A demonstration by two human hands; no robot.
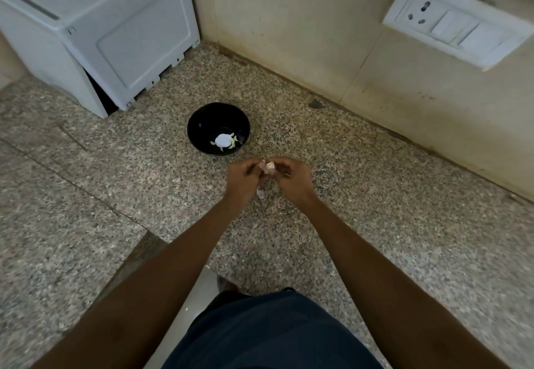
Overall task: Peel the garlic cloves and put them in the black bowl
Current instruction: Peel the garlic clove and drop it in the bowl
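Hands: my left hand (244, 176) and right hand (291, 173) together, both pinching one garlic clove (270, 166).
Clove: near the black bowl (202, 117), just right.
Handling: light, papery skin, probably slippery; I'd grip its ends.

There is one view only — a wide-angle camera worn on the head, looking forward and steeply down over both forearms. It faces the corner where the speckled table (375, 195) meets the wall (289, 21), and lines bend toward the edges. The hands sit near frame centre at arm's length — the person's dark clothing fills the bottom edge.
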